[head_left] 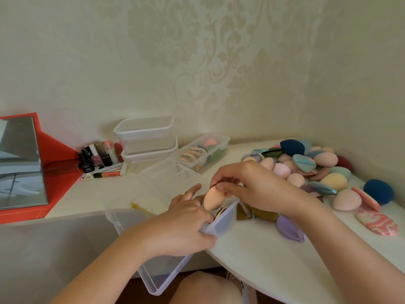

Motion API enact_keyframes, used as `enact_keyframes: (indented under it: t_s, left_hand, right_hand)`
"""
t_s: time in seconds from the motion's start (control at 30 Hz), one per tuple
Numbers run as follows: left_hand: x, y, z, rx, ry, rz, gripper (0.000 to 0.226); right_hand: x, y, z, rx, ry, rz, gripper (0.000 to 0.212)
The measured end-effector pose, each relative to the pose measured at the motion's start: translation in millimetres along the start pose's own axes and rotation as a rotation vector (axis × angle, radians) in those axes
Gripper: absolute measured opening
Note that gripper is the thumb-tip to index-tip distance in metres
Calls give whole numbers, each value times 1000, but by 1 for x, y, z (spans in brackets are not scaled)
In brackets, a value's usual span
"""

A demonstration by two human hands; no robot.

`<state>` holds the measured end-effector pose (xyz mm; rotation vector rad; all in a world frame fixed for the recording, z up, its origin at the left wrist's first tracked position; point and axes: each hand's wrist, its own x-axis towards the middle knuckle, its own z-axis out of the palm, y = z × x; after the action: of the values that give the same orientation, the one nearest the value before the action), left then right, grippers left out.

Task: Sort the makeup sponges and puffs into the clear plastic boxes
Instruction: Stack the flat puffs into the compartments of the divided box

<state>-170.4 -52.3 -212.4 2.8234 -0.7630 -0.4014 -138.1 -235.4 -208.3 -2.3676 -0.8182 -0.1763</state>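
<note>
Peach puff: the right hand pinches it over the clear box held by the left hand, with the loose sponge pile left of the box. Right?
No. The head view shows the loose sponge pile on the right of the clear box, not the left. The right hand does pinch the peach puff over that box, which the left hand holds.

At the white table [263, 260], we are pinching a peach sponge [212, 199] in our right hand [256, 183] over an open clear box [222, 224], while our left hand [186, 224] is gripping its wall. A heap of sponges and puffs [306, 165] is lying to the right, and a second box [203, 154] behind is holding puffs.
</note>
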Motion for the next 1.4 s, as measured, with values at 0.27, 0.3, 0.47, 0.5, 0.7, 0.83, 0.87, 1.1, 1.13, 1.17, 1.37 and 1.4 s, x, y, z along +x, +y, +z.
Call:
enact_keyframes:
  t_s: [0.27,0.3,0.47,0.5,0.7,0.83,0.87,1.1,1.13,1.17,1.37,1.4]
  left_hand:
    - [-1,-1,3,-43,70,20,27]
    - [-1,-1,4,-43,77,27,31]
    - [1,-8,5,-54,121,52,27]
    - [1,-8,5,-59,129,53,28]
    - [-1,-9,7,-29,253,6,27]
    - [-5,-5,6,29,268,-50,35]
    - [-5,-5,6,38,267,-59,36]
    - [-3,-2,7,76,296,-85,47]
    - [-3,-2,7,71,281,-78,52]
    - [-2,-2,7,67,254,-70,57]
    - [8,-4,9,78,119,-43,61]
    - [9,-5,9,82,118,-42,61]
  right_hand:
    - [1,-5,2,-167,-52,-24,17]
    - [1,-6,3,-176,-63,-29,17]
    - [0,-5,9,-255,-122,-56,18]
    - [0,-5,10,-257,-121,-64,17]
    - [2,-2,10,-291,-76,-120,17]
    - [3,-5,13,-261,-39,-109,14]
    - [4,-4,13,-246,-48,-98,14]
    - [4,6,14,-217,-100,-19,25]
    - [4,6,14,-212,-97,-22,27]
    - [3,6,15,-210,-96,-28,29]
    - [5,9,13,-207,-38,-54,26]
    - [5,12,8,-164,39,-28,24]
